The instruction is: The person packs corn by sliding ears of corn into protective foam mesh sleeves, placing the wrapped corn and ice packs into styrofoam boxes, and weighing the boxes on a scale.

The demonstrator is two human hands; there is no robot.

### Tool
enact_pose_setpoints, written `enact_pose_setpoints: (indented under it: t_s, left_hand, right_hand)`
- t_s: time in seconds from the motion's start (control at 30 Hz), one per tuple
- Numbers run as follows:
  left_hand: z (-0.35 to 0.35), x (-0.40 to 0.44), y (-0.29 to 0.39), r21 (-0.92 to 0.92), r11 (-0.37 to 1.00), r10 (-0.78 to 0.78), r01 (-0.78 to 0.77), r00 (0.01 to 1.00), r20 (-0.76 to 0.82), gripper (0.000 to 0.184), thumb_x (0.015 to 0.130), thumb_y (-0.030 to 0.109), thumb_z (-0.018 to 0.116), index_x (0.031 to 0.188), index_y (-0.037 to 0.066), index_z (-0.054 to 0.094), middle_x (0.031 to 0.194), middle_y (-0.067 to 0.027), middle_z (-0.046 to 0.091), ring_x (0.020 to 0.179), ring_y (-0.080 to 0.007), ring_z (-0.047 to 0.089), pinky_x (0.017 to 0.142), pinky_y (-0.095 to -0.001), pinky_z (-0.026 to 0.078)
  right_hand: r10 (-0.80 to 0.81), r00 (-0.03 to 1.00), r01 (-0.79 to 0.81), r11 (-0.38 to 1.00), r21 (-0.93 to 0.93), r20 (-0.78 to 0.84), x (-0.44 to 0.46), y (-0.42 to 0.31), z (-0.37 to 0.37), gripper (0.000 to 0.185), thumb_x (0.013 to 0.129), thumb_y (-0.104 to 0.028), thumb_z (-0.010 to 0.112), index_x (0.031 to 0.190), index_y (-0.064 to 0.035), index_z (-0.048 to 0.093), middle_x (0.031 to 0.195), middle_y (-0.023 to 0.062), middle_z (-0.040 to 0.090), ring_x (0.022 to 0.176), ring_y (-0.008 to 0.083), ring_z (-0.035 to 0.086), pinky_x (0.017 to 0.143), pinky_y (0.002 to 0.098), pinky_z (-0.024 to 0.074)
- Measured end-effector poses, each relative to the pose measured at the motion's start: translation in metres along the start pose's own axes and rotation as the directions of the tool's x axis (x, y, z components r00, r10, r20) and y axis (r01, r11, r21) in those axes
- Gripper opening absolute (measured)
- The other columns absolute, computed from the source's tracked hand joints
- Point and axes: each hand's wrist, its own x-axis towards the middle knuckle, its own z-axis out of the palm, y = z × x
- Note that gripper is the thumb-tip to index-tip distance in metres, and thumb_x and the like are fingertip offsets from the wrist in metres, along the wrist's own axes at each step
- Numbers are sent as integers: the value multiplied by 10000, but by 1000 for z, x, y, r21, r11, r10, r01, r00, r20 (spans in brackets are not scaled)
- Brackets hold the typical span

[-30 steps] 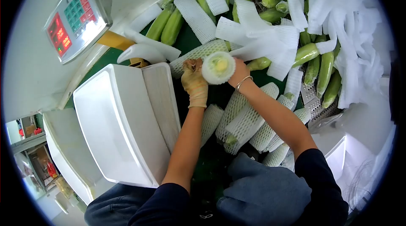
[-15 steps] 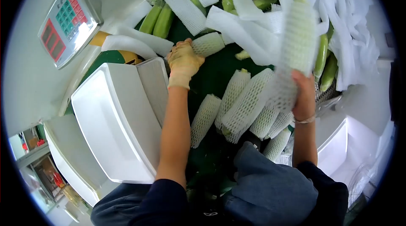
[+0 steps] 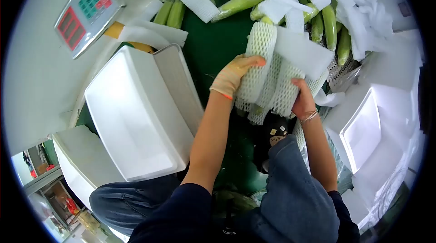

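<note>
My left hand [image 3: 236,72], in a pale yellowish glove, is closed round a long green vegetable in a white foam net sleeve [image 3: 258,61]; its stem end points away from me. My bare right hand [image 3: 303,100], wearing a bracelet, grips the side of another vegetable in a foam net sleeve [image 3: 287,89]. Between the hands, more sleeved vegetables lie lengthwise, partly hidden. A flat white foam strip [image 3: 303,52] rests across their far ends.
Film-wrapped green vegetables [image 3: 238,6] and white foam strips [image 3: 352,2] are heaped at the far side. A white foam box [image 3: 131,116] stands left, below a scale's keypad panel [image 3: 84,13]. Another white box [image 3: 363,125] is at right. My knees are close below.
My left hand has moved right from a sleeved vegetable onto the central group. My right hand has lowered the sleeved vegetable it held raised. The sleeved vegetables are now gathered together.
</note>
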Motion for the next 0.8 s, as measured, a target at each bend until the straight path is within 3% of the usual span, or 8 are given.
enact_pose_setpoints:
  t_s: [0.07,0.2,0.3,0.37,0.43,0.53,0.67,0.8]
  left_hand:
    - [7,-12,-5,-154,957,278,-246,929,244,410,698,268,720,956,-36,627,893,-70,634,801,-160,604,720,-278,473]
    - [30,-91,3,-179,965,245,-192,904,351,279,785,173,645,991,-12,611,958,-90,634,825,-165,613,734,-292,493]
    - [34,-166,18,-659,729,453,-185,852,263,263,843,148,566,1064,6,584,982,-95,626,846,-165,608,776,-299,498]
    - [10,-209,23,-400,862,391,-313,911,129,278,873,147,510,1113,15,559,1032,-105,612,906,-181,602,830,-323,492]
    - [-20,-254,13,-226,745,632,-627,772,-59,335,872,248,561,1103,7,580,1082,-107,599,965,-197,584,834,-329,485]
    - [-102,-294,-4,-266,692,588,-672,737,-334,376,867,253,559,1139,-7,560,1123,-125,590,1003,-223,576,871,-349,474]
    - [-139,-342,24,-399,611,525,-683,727,-442,432,791,229,617,1135,-24,551,1079,-120,601,958,-234,591,845,-355,486]
    - [-225,-304,-6,-122,820,339,-560,646,-684,328,758,174,653,1029,-4,602,948,-84,622,849,-223,601,752,-364,507]
  right_hand:
    - [-88,996,84,989,123,25,-20,0,1,410,766,-227,608,1122,-36,537,1052,84,595,961,236,570,853,375,467]
    - [-376,924,336,884,325,68,-86,2,-8,483,812,-322,550,1196,-33,500,1122,101,592,1018,265,571,892,403,463]
    - [-398,907,304,843,444,135,-136,4,54,448,836,-338,535,1169,-39,529,1104,97,607,982,245,593,882,378,477]
    - [-252,940,170,931,323,229,-147,10,68,453,827,-351,546,1159,-43,535,1096,94,611,965,239,601,870,375,483]
    - [-190,943,166,980,106,272,-160,15,117,501,806,-357,569,1187,-39,502,1093,96,602,971,246,597,870,381,482]
    - [117,871,-43,986,-162,477,-176,24,203,454,823,-278,580,1185,-17,499,1056,95,605,958,210,600,861,370,480]
    - [182,673,172,904,-391,716,-134,89,306,411,748,-175,653,1059,71,545,958,129,613,854,191,620,729,333,516]
    - [320,817,111,729,-675,480,-72,170,357,651,692,-217,686,1169,136,417,1060,200,570,933,223,603,739,346,508]
